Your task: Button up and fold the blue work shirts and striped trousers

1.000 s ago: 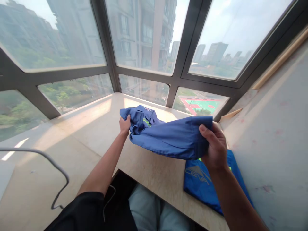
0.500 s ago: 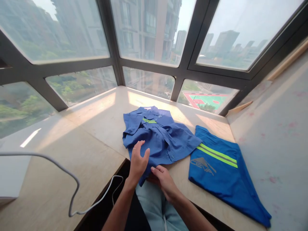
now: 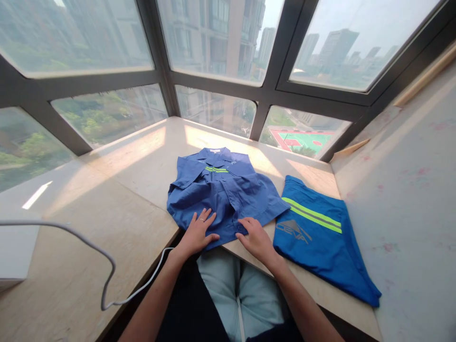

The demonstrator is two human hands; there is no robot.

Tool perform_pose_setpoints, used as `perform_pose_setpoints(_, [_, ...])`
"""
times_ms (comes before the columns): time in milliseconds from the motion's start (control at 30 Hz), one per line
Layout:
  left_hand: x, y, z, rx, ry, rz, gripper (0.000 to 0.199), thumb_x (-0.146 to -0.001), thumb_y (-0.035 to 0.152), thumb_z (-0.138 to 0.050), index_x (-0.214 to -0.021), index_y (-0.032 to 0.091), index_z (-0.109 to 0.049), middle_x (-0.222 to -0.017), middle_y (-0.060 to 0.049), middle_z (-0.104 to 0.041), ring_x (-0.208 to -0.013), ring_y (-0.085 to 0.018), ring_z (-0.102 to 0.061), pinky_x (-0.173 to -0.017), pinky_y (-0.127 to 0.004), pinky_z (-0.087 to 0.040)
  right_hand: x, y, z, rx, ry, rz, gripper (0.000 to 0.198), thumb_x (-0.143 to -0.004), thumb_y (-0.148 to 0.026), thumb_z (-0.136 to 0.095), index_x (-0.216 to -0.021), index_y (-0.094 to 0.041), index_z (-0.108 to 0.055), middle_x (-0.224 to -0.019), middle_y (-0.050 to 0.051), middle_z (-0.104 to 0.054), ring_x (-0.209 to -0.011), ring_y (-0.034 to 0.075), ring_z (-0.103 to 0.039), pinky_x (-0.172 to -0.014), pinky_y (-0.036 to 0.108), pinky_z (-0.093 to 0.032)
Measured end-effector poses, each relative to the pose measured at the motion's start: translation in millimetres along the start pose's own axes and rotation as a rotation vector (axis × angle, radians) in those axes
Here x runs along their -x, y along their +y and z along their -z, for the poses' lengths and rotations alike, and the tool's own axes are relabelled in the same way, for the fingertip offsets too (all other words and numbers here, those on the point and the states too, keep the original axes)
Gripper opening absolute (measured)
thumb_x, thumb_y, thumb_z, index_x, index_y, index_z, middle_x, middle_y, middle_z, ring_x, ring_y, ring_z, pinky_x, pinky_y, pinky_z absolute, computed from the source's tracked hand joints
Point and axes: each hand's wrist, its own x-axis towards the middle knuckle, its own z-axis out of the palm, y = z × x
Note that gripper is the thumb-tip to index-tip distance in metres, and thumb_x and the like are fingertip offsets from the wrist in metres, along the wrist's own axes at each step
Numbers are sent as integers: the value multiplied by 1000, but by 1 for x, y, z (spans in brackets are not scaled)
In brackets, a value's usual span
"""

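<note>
A blue work jacket [image 3: 217, 194] lies front up, its collar away from me, with yellow-green and grey stripes across the chest. Its lower part is wrinkled, and the front hem reaches the edge of the surface. My left hand [image 3: 197, 233] rests flat on the lower left of the jacket, fingers spread. On the lower right front, near the hem, my right hand [image 3: 255, 237] touches the cloth, thumb apart from the fingers. A folded brighter blue garment [image 3: 320, 242] with a striped band and grey lettering lies to the right.
The pale window ledge [image 3: 117, 218] ends in an edge before my lap. A grey-white cable [image 3: 110, 266] loops over its left part, near a white box [image 3: 17, 251]. Windows [image 3: 217, 42] stand behind, and a flowered wall [image 3: 402, 213] bounds the right.
Both hands have come down onto the jacket and spread apart. My right hand has left the hanging hem corner, and the lower part now lies flatter and wider.
</note>
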Motion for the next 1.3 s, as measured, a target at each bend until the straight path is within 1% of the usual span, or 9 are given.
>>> perform_pose_setpoints(200, [-22, -24, 25, -58, -41, 10, 60, -89, 26, -59, -147, 20, -45, -158, -15, -35, -150, -32, -21, -119, -60, -18, -7, 3, -15, 245, 39, 128, 27, -88, -21, -66, -114, -17, -70, -110, 14, -66, -102, 28, -59, -90, 40, -51])
perform_pose_setpoints(300, [-27, -18, 31, -159, 78, 69, 55, -85, 20, -64, -139, 18, -55, -153, -19, -42, -148, -38, -23, -116, -64, -22, -12, 2, -21, 286, 72, 160, 19, -94, -17, -57, -104, -19, -73, -98, 10, -67, -94, 24, -59, -84, 35, -50])
perform_pose_setpoints(367, [-25, -6, 30, -210, 214, 85, 54, -82, 13, -66, -135, 16, -59, -151, -21, -44, -147, -40, -27, -115, -62, -26, -13, 1, -22, 296, 71, 175, 14, -93, -23, -62, -102, -20, -72, -97, 10, -66, -93, 24, -59, -82, 34, -50])
perform_pose_setpoints(500, [-11, 23, 17, -122, 405, 14, 49, -82, 11, -66, -131, 12, -60, -140, -22, -54, -133, -35, -49, -110, -50, -41, -14, -2, -18, 336, 28, 197, 29, -83, -38, -76, -105, -20, -71, -103, 11, -65, -95, 26, -57, -79, 34, -49])
perform_pose_setpoints(633, [0, 42, -7, 81, 387, -99, 36, -85, 18, -66, -121, 18, -65, -113, -11, -68, -105, -25, -63, -95, -41, -53, -15, -1, -16, 401, 2, 211, 15, -89, -31, -69, -101, -23, -71, -96, 8, -66, -90, 23, -57, -71, 29, -46])
perform_pose_setpoints(733, [-2, 45, -24, 148, 403, -93, 33, -81, 20, -71, -114, 17, -68, -105, -10, -68, -99, -25, -64, -91, -41, -54, -15, 2, -19, 401, 27, 240, 12, -94, -26, -61, -97, -22, -72, -92, 8, -67, -86, 22, -58, -68, 28, -44])
perform_pose_setpoints(867, [-7, 50, -37, 198, 514, -29, 36, -80, 25, -75, -114, 15, -69, -106, -12, -68, -100, -27, -62, -91, -43, -53, -12, 6, -25, 255, 112, 241, 23, -98, -26, -52, -88, -20, -72, -85, 8, -67, -80, 20, -60, -70, 29, -44])
perform_pose_setpoints(1100, [-10, 66, -42, 420, 661, -21, 31, -85, 19, -69, -115, 20, -70, -107, -9, -71, -101, -23, -64, -93, -40, -53, -11, 9, -27, -336, 226, 85, 29, -97, -38, -53, -85, -20, -71, -83, 5, -71, -78, 18, -64, -74, 29, -48])
perform_pose_setpoints(1300, [-19, 66, -36, 544, 613, -78, 23, -90, 14, -59, -104, 22, -75, -95, -6, -75, -90, -20, -67, -86, -37, -53, -11, 10, -24, -641, 160, -178, 39, -88, -56, -58, -81, -19, -67, -59, -3, -58, -43, 11, -46, -45, 25, -38])
